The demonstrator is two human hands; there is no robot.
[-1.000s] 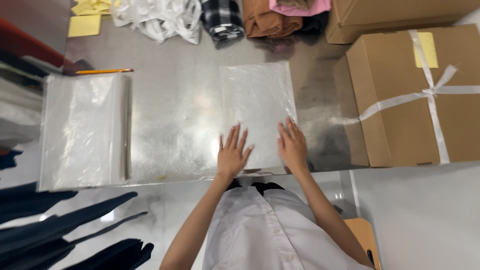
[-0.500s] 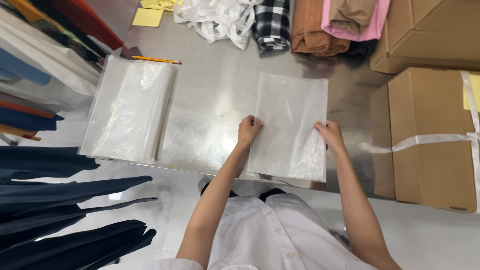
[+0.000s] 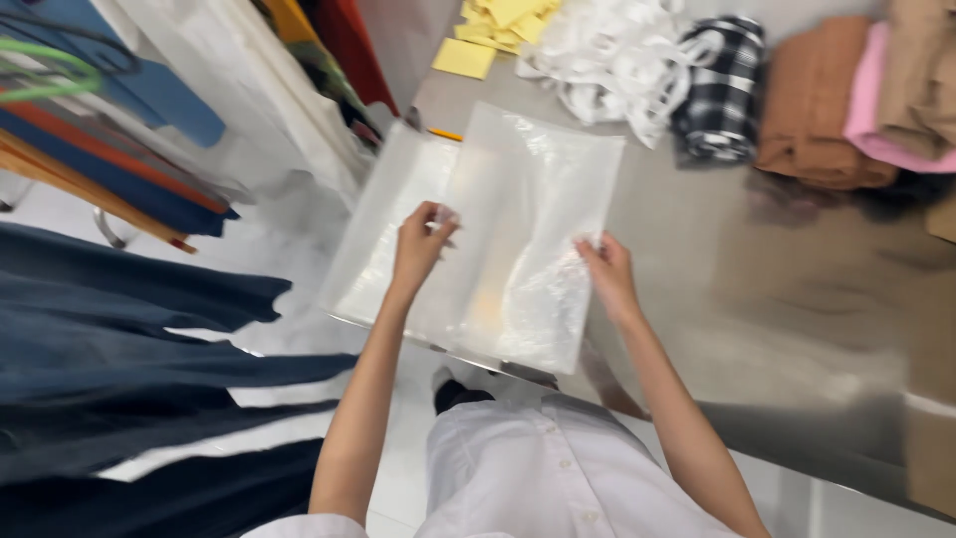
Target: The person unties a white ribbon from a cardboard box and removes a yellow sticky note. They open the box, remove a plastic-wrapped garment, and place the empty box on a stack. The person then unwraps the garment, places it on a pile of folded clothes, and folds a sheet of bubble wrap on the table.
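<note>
1. A clear plastic bag [image 3: 518, 239] is held up above the near edge of the metal table [image 3: 687, 239], between both hands.
2. The left hand [image 3: 420, 244] is closed on the bag's left edge, with the fingers pinched around the film.
3. The right hand [image 3: 605, 274] is closed on the bag's right edge; the picture is blurred there, so the exact finger grip cannot be told.
4. A stack of clear bags [image 3: 383, 249] is seen on the table behind the held bag, partly covered by it.
5. Yellow paper slips [image 3: 488, 30], white straps [image 3: 607, 55], a checked cloth [image 3: 719, 90] and folded brown [image 3: 827, 120] and pink [image 3: 886, 90] garments are noted at the table's far side.
6. Dark blue garments [image 3: 129, 339] are seen hanging at the left.
</note>
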